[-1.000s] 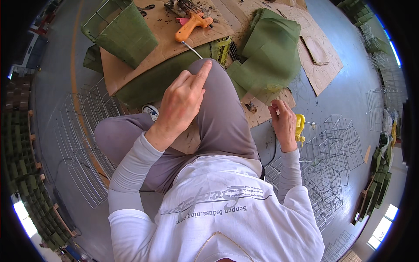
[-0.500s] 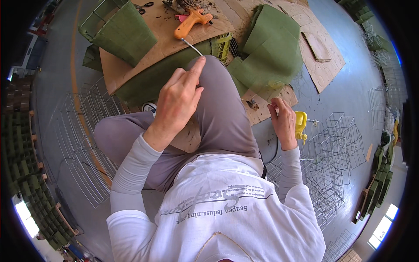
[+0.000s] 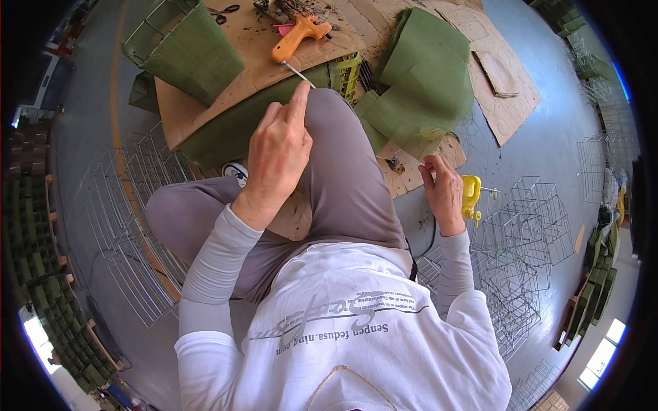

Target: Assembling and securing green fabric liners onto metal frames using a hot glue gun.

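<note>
Head view: person sits on the floor, gray-trousered knee [image 3: 343,157] raised in the middle of the frame. Left hand [image 3: 277,154] hovers over the knee, thumb and forefinger pinched together on a thin clear glue stick [image 3: 298,73]; the stick runs up and left toward the nozzle of an orange glue gun [image 3: 298,38], whether it touches the nozzle cannot be told. Glue gun lies on a brown cardboard sheet [image 3: 233,75] spread on the floor, just beyond the fingertips. Right hand [image 3: 442,192] rests low at the person's right side, fingers curled near a small dark scrap [image 3: 396,164] on the cardboard edge; its grip looks loosely closed, on what cannot be told. A yellow tool [image 3: 471,198] lies on the floor just beside that hand, touching or nearly so. Green fabric-covered block [image 3: 192,58] sits top left on the cardboard, a folded green fabric pile [image 3: 425,75] top right. Scissors [image 3: 225,10] lie at the top edge. Wire cage frames [image 3: 521,233] are stacked at right, more wire frames [image 3: 130,226] at left. Gray floor [image 3: 555,144].
</note>
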A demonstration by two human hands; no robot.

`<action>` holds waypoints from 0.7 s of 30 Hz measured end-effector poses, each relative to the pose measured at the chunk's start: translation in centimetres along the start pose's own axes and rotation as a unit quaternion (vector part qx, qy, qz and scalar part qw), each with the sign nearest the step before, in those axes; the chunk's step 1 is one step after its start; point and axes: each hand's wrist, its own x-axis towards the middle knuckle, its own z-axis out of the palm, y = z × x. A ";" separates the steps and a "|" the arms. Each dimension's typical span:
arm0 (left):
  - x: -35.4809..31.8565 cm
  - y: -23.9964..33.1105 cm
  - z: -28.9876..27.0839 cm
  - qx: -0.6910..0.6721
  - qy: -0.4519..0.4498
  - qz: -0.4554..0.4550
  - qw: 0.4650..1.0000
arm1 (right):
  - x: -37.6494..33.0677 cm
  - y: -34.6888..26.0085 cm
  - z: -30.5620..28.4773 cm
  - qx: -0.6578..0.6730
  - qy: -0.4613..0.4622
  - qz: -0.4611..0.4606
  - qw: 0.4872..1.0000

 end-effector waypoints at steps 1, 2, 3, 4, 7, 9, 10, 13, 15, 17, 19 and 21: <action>-0.1 -0.8 0.2 0.059 0.021 -0.009 0.998 | -0.1 -0.1 -0.1 0.001 0.000 -0.002 1.000; -0.2 -2.1 -0.1 0.120 0.041 -0.020 0.992 | -0.1 -0.1 -0.2 0.008 0.005 0.003 1.000; 0.5 -4.0 -1.6 0.129 0.010 -0.114 0.985 | -0.3 0.3 -0.5 0.010 0.013 0.015 1.000; -0.5 -7.7 -2.2 0.134 0.079 -0.103 0.983 | 0.0 0.6 -0.5 0.012 0.019 0.015 1.000; -1.5 -6.8 -3.7 0.000 0.046 -0.122 0.991 | -1.0 1.4 -0.3 0.000 -0.001 0.032 1.000; -1.5 -3.7 -2.8 -0.102 0.023 -0.108 0.989 | -0.7 1.5 -0.1 0.005 0.004 0.029 1.000; -1.6 -2.7 -2.2 -0.116 0.025 -0.067 0.991 | -0.7 1.5 0.0 0.010 0.012 0.032 0.999; -1.8 -0.9 -1.5 -0.158 0.022 -0.036 0.987 | -0.2 0.6 -0.1 0.018 0.006 0.014 1.000; -1.5 -0.3 -1.5 -0.152 -0.001 0.001 0.988 | -0.5 1.0 0.0 0.014 0.004 0.018 1.000; -1.2 -0.2 -1.4 -0.146 -0.012 0.028 0.989 | -0.7 1.1 0.1 0.012 0.000 0.020 1.000; -1.1 -0.3 -1.5 -0.137 -0.025 0.054 0.989 | -0.8 1.1 0.3 0.006 -0.006 0.024 1.000; -1.2 -0.5 -1.6 -0.107 -0.057 0.096 0.988 | -0.8 1.1 0.4 0.007 -0.008 0.023 1.000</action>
